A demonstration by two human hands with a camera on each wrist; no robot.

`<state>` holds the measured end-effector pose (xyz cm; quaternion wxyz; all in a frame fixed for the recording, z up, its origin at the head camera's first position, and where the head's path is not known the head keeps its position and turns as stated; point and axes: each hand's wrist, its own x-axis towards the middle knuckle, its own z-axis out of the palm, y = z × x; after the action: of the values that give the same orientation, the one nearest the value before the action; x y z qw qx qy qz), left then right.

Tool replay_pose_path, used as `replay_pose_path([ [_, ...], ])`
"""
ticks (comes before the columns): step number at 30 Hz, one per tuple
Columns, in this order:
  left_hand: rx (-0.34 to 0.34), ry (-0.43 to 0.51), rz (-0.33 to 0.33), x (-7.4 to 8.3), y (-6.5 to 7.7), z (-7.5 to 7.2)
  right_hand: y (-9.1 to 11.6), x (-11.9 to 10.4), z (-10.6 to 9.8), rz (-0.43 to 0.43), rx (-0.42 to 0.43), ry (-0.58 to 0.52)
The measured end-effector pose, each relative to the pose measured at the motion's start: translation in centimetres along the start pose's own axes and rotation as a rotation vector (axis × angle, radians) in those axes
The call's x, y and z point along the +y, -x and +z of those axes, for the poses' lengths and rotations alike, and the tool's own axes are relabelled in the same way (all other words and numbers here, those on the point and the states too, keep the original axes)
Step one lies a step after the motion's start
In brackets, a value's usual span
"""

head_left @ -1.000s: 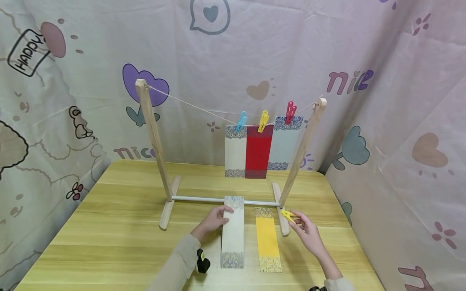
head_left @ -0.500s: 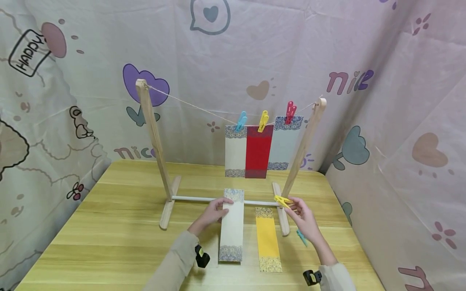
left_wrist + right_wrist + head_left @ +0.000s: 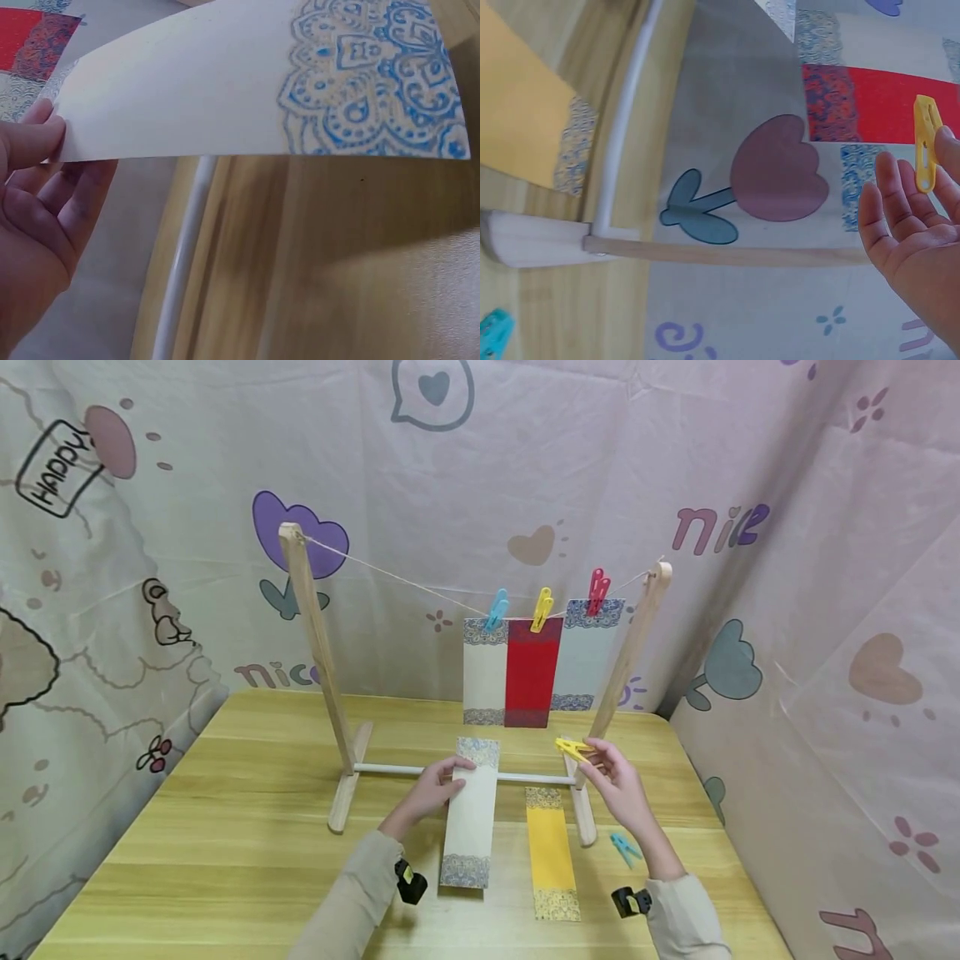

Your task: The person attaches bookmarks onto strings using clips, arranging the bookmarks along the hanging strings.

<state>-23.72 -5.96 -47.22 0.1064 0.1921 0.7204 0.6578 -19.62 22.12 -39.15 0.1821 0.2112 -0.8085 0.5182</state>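
Observation:
My left hand pinches the left edge of a white paper strip with blue patterned ends, near its top. In the left wrist view the strip is lifted off the table, thumb above and fingers below. Between thumb and fingers of my right hand is a yellow clothespin, beside the rack's right post. On the string hang a white strip under a blue clothespin, a red strip under a yellow one, and a pale blue strip under a red one.
A yellow strip lies on the table, right of the held strip. Near my right wrist lies a blue clothespin. The wooden posts and the white crossbar form the rack. A printed cloth stands behind.
The white strip has risen off the table in my left hand, moving away from me and slightly left. My right hand has carried the yellow clothespin up and left, uncovering the blue clothespin.

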Motion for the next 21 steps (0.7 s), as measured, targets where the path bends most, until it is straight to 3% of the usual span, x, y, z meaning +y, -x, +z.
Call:
replay_pose_path([
  [10,0.049,-0.081,0.049,1.6,0.0,-0.5,-2.4,-2.0,0.2,-0.007,0.030,-0.023],
  [15,0.060,-0.077,0.064,2.2,-0.1,-0.9,-3.7,-3.0,0.3,-0.066,0.030,-0.028],
  [21,0.094,-0.082,0.077,2.7,-0.2,-1.5,-5.5,-2.5,0.6,-0.113,0.018,-0.073],
])
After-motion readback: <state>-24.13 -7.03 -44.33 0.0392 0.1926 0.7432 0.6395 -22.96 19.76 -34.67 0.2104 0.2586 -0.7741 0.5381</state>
